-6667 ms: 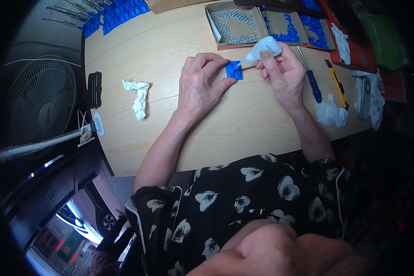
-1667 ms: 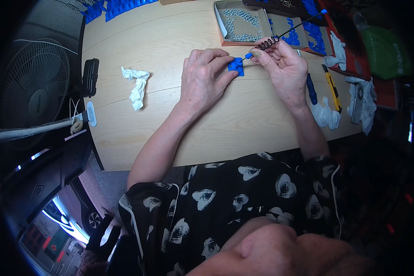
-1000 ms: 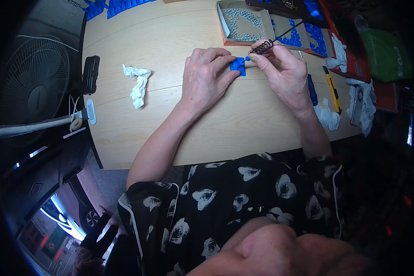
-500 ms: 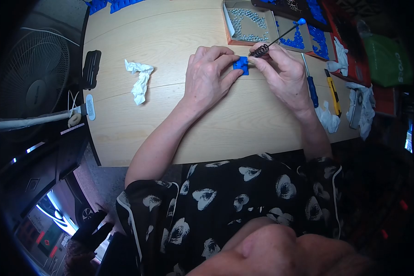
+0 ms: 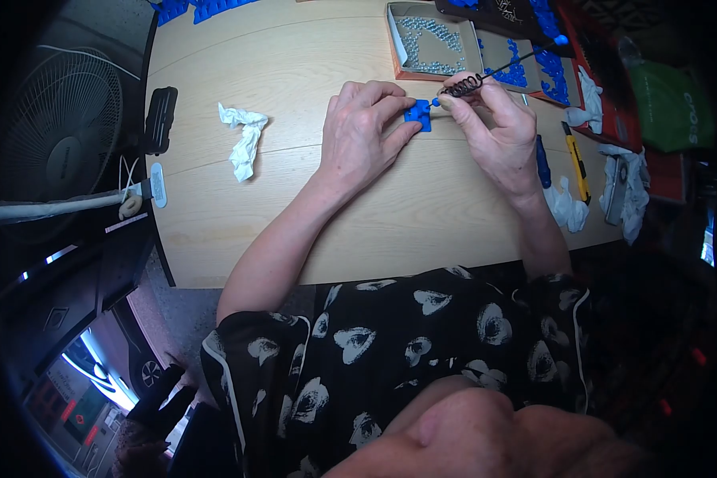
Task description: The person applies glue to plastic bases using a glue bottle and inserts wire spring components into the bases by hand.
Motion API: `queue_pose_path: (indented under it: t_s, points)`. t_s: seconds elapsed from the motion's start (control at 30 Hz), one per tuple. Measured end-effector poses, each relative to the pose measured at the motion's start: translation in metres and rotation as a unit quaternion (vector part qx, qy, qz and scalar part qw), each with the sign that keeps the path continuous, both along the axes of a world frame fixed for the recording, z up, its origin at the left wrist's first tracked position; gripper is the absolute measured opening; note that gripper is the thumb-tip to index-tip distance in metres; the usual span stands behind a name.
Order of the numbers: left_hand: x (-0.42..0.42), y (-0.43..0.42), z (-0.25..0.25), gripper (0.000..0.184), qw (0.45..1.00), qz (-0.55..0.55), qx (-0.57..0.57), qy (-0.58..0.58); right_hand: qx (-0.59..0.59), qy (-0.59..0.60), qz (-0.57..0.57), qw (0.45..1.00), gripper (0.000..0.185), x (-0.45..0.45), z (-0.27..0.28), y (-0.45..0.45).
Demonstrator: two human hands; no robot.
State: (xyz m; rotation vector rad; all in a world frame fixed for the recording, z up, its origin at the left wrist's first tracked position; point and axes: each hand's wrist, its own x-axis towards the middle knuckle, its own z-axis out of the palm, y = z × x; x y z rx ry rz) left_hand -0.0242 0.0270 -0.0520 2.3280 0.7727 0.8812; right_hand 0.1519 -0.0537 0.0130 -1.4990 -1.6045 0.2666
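Note:
My left hand (image 5: 362, 127) rests on the wooden table (image 5: 327, 239), its thumb and fingers pinching a small blue plastic piece (image 5: 419, 121). My right hand (image 5: 498, 131) is closed on a thin black rod with a spiral coil (image 5: 464, 85) near the fingers. At the rod's far end sits a blue ball (image 5: 560, 40), pointing up and to the right. A small blue tip (image 5: 436, 102) shows between the right fingers and the blue piece, close to the piece's right edge. I cannot tell whether it touches.
Behind my hands stands a cardboard box (image 5: 434, 76) of small clear beads, beside boxes of blue parts (image 5: 506, 68). To the right lie a blue-handled screwdriver (image 5: 542, 163), a yellow cutter (image 5: 577, 163) and crumpled tissue (image 5: 567, 207). More tissue (image 5: 245, 143) and a black case (image 5: 160, 119) lie left.
My right hand has shifted slightly right, away from the blue piece, and the rod tilts lower to the right. A blue tip now shows at the fingers. My left hand stays put.

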Motion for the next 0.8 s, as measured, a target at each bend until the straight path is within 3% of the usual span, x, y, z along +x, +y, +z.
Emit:
queue_pose_path:
  t_s: [0.8]
  points:
    - [0.0008,0.0007,-0.0002,0.033,1.000,-0.005,0.006,0.010,0.005,0.054,0.001,0.999,0.017,0.0037,-0.0102,-0.0006]
